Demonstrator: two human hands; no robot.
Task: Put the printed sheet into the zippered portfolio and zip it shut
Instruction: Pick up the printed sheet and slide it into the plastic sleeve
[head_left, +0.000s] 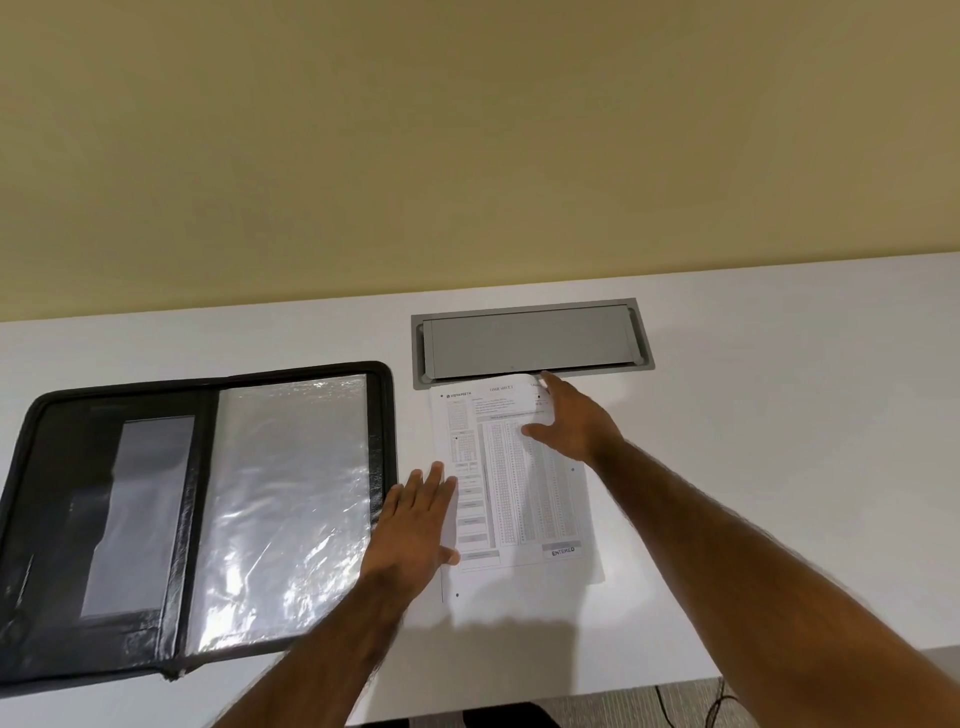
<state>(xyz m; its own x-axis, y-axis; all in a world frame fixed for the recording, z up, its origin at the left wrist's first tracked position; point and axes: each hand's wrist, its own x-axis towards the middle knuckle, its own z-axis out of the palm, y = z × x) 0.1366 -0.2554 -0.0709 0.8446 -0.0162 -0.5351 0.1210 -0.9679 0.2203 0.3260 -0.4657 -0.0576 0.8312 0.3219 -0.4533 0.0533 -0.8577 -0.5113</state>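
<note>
A printed sheet (519, 499) with dense tables and an "ENTERED" stamp lies on the white table, right of the portfolio. The black zippered portfolio (197, 514) lies open and flat at the left, with a clear plastic sleeve on its right half and a pocket on its left half. My left hand (418, 525) rests flat, fingers apart, on the sheet's left edge. My right hand (571, 421) is at the sheet's top right corner, thumb on the paper and fingers at the curled-up top edge. Whether it pinches the corner is unclear.
A grey metal cable hatch (530, 340) is set into the white table (753, 467) just behind the sheet. A beige wall runs along the table's far edge. The table's front edge is near at the lower right, with dark cables (722, 699) on the floor below.
</note>
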